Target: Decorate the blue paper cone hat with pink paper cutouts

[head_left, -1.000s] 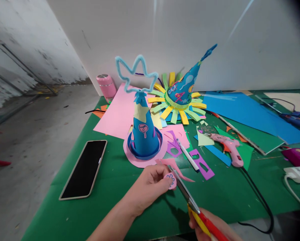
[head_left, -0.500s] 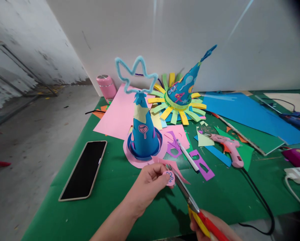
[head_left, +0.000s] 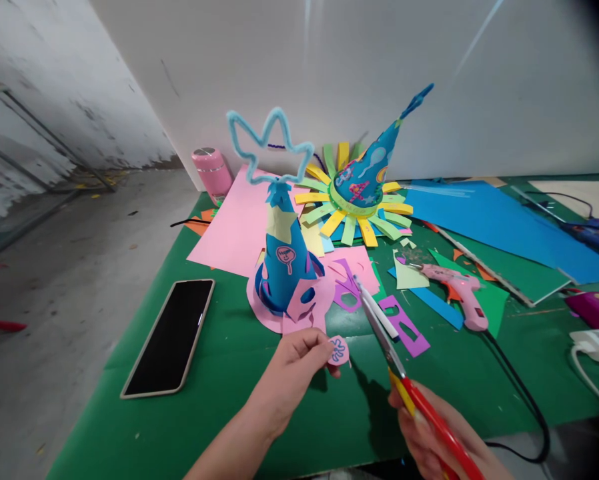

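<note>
Between thumb and fingers, my left hand (head_left: 295,363) pinches a small round pink paper cutout (head_left: 338,350) with a blue flower drawn on it. A pink paper scrap with holes (head_left: 309,300) stands just behind these fingers, in front of the hat brim; whether the hand touches it I cannot tell. My right hand (head_left: 437,427) grips scissors (head_left: 392,357) with red and yellow handles, their blades nearly together and apart from the cutout. Behind the left hand stands a blue paper cone hat (head_left: 299,267) with a pink brim and a light-blue pipe-cleaner shape (head_left: 252,160) on top.
A phone (head_left: 169,340) lies at left on the green table (head_left: 219,413). A second cone hat (head_left: 367,177) with yellow and green strips stands behind. At right are a pink glue gun (head_left: 459,290), a white pen (head_left: 379,310), purple scraps (head_left: 404,327) and blue sheets (head_left: 499,220).
The scissors have moved right and down, away from the round cutout. The pink scrap has shifted left and turned up in front of the hat. My left hand has hardly moved.
</note>
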Motion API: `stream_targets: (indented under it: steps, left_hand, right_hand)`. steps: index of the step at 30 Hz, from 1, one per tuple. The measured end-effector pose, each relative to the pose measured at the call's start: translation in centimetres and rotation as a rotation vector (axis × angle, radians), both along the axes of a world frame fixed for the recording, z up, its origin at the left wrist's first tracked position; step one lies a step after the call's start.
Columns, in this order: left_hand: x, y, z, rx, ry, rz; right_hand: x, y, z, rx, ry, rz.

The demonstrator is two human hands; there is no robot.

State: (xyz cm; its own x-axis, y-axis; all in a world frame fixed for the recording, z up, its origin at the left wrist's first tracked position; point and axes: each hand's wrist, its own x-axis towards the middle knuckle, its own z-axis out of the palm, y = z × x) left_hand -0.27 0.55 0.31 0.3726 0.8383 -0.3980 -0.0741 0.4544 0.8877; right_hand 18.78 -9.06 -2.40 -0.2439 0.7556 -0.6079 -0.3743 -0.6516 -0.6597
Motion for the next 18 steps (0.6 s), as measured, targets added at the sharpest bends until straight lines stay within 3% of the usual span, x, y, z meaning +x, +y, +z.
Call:
stream_targets:
  steps: [3,5,8,13,18]
  left_hand:
    - [0.0,-0.5,-0.7,-0.025,0.021,0.06]
    - [0.1,-1.0,-1.2,-0.014,0.046,0.087]
    - [0.4,-1.7,-1.8,-0.005,0.085,0.108]
    - [1.3,-2.7,-1.7,0.03,0.122,0.104]
    - [1.6,-2.9,-1.3,0.036,0.101,0.115]
  right_hand:
    - [-0.3,0.7,-0.3,0.119,-0.244,-0.19]
    - [-0.6,1.4,-0.5,0.204,-0.351,-0.238]
    - [-1.3,2.8,-0.8,0.239,-0.319,-0.195]
    - [-3.7,4.6,-1.1,0.304,-0.272,-0.329]
    - [-4.6,5.5,-0.9,0.337,-0.32,-0.33]
